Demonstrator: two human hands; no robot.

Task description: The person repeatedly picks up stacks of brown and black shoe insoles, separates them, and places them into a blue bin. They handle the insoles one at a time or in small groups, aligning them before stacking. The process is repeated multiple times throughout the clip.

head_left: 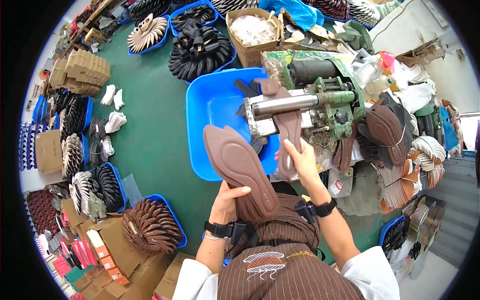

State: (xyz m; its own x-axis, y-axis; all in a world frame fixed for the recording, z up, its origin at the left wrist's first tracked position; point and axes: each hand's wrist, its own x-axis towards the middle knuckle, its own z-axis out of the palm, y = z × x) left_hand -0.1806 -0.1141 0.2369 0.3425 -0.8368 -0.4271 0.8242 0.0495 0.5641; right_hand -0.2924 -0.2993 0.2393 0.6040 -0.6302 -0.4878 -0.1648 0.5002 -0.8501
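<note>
My left hand [225, 202] is closed round the heel end of some brown shoe insoles [240, 170], thumb on top, tilted over the front of a blue tub [200, 150]. My right hand [302, 159] grips the near end of a single brown insole [288, 131], which lies across the green machine [330, 102] at its shiny metal roller [282, 106]. Beyond the roller, more brown insole shows, blurred at its far end. Dark insoles lie inside the tub, partly hidden by the machine.
Brown insoles tied in a bundle [385, 132] lie right of the machine, near stacked tan and white insoles [425, 160]. A cardboard box [252, 37] stands behind the tub. Blue bins of black insoles [200, 55] and brown ones [152, 225] stand on the green floor [145, 125].
</note>
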